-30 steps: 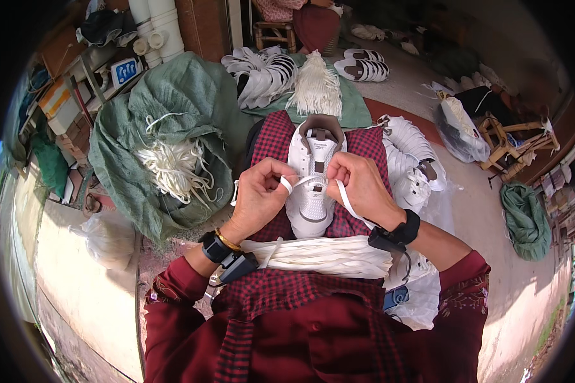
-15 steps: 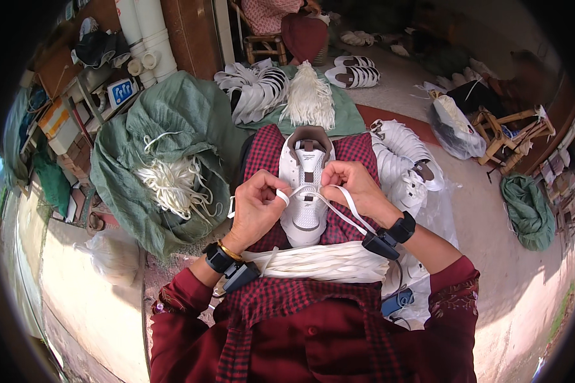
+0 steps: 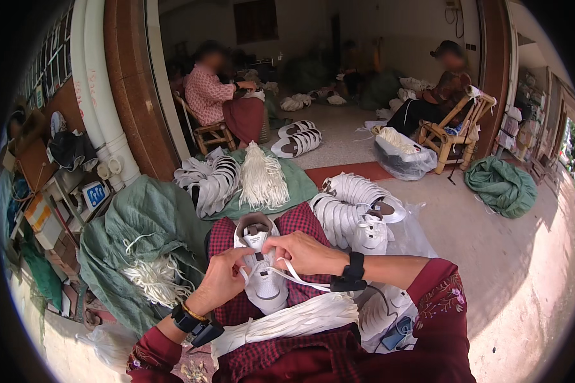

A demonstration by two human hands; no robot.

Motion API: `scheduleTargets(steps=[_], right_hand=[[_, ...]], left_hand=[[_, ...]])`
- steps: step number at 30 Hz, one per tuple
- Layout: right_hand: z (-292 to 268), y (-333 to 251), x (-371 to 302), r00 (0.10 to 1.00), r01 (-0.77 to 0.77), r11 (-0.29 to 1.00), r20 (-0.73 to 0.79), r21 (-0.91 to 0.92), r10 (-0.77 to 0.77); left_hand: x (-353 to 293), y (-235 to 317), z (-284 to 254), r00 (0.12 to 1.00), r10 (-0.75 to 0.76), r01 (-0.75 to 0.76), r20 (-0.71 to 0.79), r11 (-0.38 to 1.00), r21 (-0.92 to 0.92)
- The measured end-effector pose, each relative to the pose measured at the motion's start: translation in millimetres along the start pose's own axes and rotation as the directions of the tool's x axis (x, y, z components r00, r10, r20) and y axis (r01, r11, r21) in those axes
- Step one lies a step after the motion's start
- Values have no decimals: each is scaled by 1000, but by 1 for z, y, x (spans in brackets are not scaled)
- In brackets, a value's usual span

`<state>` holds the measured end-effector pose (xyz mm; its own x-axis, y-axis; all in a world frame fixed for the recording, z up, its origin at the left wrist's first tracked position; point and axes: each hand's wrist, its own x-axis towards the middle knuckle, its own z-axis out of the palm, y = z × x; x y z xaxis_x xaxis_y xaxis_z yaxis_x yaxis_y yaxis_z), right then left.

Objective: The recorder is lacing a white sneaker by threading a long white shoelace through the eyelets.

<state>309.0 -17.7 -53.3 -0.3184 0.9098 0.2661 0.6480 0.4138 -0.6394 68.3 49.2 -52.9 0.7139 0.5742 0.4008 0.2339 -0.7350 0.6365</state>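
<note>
Vs. 0.5 s ago, view tips up; R hand [image 3: 308, 255] & L hand [image 3: 219, 277] sit nearer the collar of the white shoe [image 3: 264, 296], lower centre of frame, so lacing appears to advance. R pinches flat, soft lace [image 3: 295, 277]; L grip: can't tell. Shoe: smooth sides, mesh-like, rounded toe.

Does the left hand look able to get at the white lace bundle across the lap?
Probably yes: the lace bundle lies uncovered, near the left hand, though that hand is occupied at the white shoe.
</note>
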Motion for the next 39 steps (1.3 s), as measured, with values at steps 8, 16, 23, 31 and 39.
scheduleTargets(steps=[8, 16, 23, 31, 39], right_hand=[[-14, -5, 26, 880, 474, 655, 281, -589, -384], [-30, 10, 38, 858, 354, 841, 500, -409, -118], [-32, 36, 80, 620, 644, 722, 724, -252, -301], [-5, 11, 51, 966, -117, 988, 221, -96, 136], [-4, 20, 35, 977, -166, 768, 0, 619, 211]], left_hand=[[63, -7, -31, 744, 222, -558, 630, 725, 404], [75, -6, -38, 698, 69, -387, 713, 874, 295], [91, -31, -18, 655, 92, -513, 750, 783, 352], [69, -7, -13, 813, -135, -189, 566, 858, 477], [67, -22, -14, 873, -6, -184, 487, 922, 341]])
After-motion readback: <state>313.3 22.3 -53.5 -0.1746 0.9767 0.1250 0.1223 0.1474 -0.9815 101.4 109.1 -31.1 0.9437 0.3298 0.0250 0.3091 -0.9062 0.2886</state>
